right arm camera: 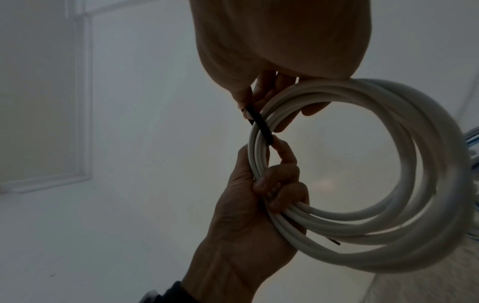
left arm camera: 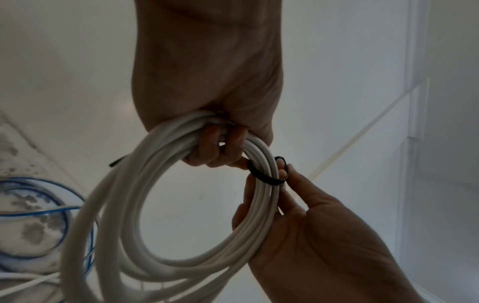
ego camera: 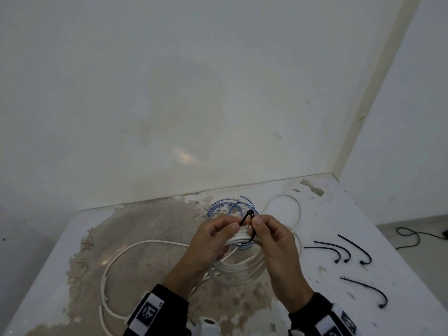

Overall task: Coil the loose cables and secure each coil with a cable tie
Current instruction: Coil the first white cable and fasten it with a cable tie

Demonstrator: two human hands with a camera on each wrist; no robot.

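Observation:
A white cable coil (ego camera: 242, 267) hangs between both hands above the stained table (ego camera: 327, 207). My left hand (ego camera: 232, 226) grips the coil's bundled strands, its fingers (left arm camera: 220, 147) curled round them. A black cable tie (ego camera: 247, 215) loops around the strands at the top of the coil. My right hand (ego camera: 257, 221) pinches the tie's end between thumb and fingertips (left arm camera: 283, 174). In the right wrist view the tie (right arm camera: 261, 127) crosses the coil (right arm camera: 388, 225) between my right hand (right arm camera: 254, 102) above and my left hand (right arm camera: 274, 184) below.
A thin blue cable (ego camera: 228, 207) lies coiled on the table behind my hands. Loose white cable (ego camera: 135, 248) trails left, another loop (ego camera: 288, 207) lies at the back right. Several spare black ties (ego camera: 339, 251) lie to the right. The wall stands close behind.

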